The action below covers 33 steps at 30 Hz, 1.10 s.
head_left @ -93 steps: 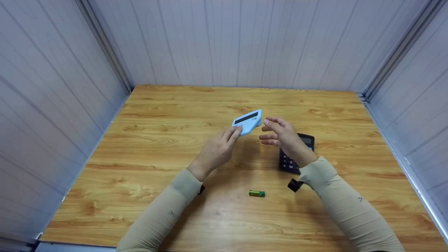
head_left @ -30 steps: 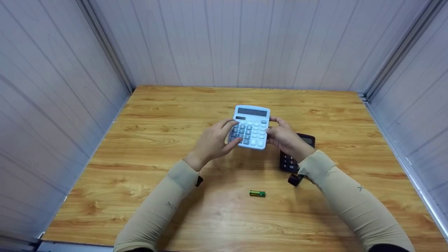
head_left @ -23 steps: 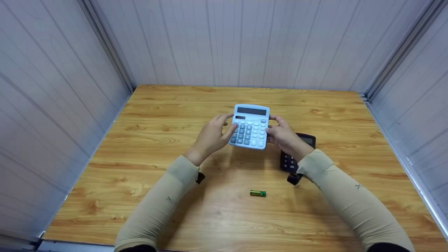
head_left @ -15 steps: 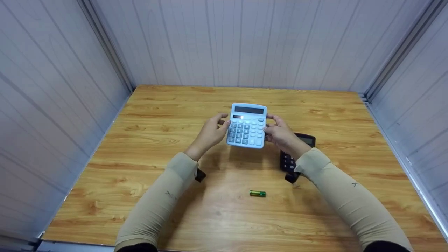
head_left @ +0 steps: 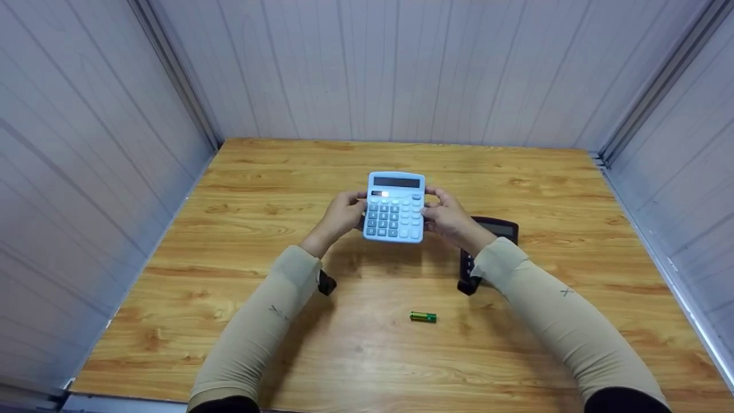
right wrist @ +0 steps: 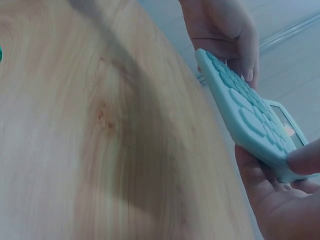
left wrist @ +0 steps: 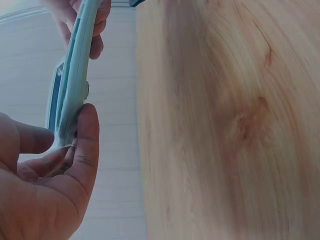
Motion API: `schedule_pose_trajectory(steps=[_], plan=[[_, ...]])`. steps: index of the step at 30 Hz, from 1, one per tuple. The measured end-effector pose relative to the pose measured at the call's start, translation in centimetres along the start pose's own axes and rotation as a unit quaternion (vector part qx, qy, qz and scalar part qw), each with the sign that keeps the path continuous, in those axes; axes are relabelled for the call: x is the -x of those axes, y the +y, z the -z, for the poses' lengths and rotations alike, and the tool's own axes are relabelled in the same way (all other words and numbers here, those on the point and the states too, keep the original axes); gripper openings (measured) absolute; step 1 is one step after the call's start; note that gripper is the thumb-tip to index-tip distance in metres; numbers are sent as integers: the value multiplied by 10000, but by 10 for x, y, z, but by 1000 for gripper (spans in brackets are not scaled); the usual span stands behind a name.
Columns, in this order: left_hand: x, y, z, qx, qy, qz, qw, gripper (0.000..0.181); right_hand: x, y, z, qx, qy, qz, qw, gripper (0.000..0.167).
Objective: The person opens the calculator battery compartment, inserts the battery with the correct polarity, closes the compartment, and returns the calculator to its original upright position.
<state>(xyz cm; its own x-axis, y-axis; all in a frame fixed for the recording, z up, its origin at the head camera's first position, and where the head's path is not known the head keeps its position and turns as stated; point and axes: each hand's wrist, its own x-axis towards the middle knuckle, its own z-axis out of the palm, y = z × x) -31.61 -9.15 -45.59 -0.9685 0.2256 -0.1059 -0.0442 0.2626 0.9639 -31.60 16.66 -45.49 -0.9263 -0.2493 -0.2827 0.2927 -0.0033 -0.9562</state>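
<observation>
A light blue calculator (head_left: pixel 394 218) with grey and pale keys is held up off the table, its keys and dark display facing the head camera. My left hand (head_left: pixel 338 218) grips its left edge; the left wrist view shows the thumb in front of the calculator (left wrist: pixel 75 85) and fingers behind. At the opposite edge, my right hand (head_left: pixel 453 222) holds it, thumb on the front and fingers underneath, as the right wrist view of the calculator (right wrist: pixel 240 110) shows. The calculator's back is mostly hidden.
A green battery (head_left: pixel 423 317) lies on the wooden table (head_left: pixel 258 183) towards the front. Right of it, a black calculator (head_left: pixel 498 229) lies partly hidden under my right forearm. Pale panel walls (head_left: pixel 367 69) enclose the table at the back and sides.
The light blue calculator was tilted in the left hand; the right hand took hold, and the left fingers shifted off its keys to its edge. Both hands have since moved it slightly left.
</observation>
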Motion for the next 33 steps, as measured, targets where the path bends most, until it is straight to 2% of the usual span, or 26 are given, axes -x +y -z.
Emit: schedule_pose_trajectory(steps=[7, 13, 20, 25, 33], plan=[[-5, -10, 5, -215, 35, 178, 9996, 43, -10, 7, -1, -37, -181, -145, 9997, 59], [-7, -15, 8, -391, 40, 382, 9985, 41, -16, 10, -2, 685, -64, -376, 9969, 61], [-9, -21, 11, -767, 201, 644, 9948, 37, -26, 18, -6, 1288, 20, -398, 9909, 58], [-10, -28, 12, -987, 249, 648, 9927, 35, -32, 23, -10, 1620, 73, -416, 9859, 56], [-9, -35, 13, -1278, 306, 568, 9897, 32, -37, 28, -15, 1694, 126, -634, 9834, 62]])
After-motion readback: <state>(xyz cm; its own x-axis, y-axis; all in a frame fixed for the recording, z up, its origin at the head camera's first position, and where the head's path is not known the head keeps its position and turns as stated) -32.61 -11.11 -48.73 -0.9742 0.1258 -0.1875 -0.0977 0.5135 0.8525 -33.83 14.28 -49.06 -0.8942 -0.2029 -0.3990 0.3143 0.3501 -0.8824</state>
